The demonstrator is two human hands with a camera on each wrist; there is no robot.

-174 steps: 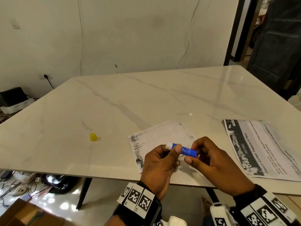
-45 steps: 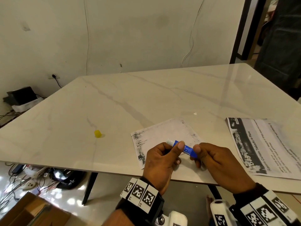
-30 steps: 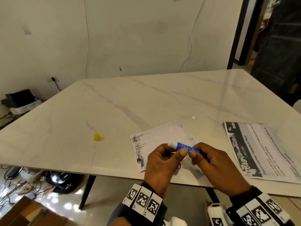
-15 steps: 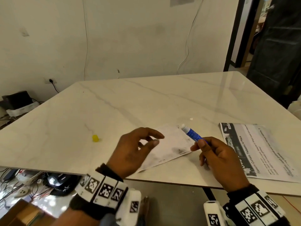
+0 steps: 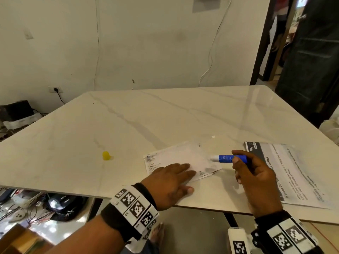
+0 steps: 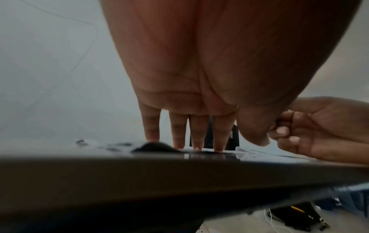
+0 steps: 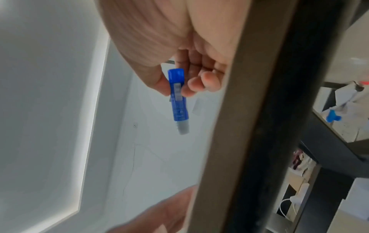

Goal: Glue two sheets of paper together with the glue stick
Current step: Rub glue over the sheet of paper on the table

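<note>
The right hand [image 5: 256,177] pinches the blue glue stick [image 5: 227,158], its white tip over the small printed sheet [image 5: 176,158]. The left hand [image 5: 168,182] presses that sheet flat-fingered on the glossy marble table [image 5: 165,116]; a larger printed sheet [image 5: 300,173] lies rightward.

Marble table [image 5: 165,114]; wall socket [image 5: 56,89], plugged cable.

2 sheets [image 5: 180,158], 1 glue stick [image 5: 226,158], 1 cap [image 5: 106,155]
</note>
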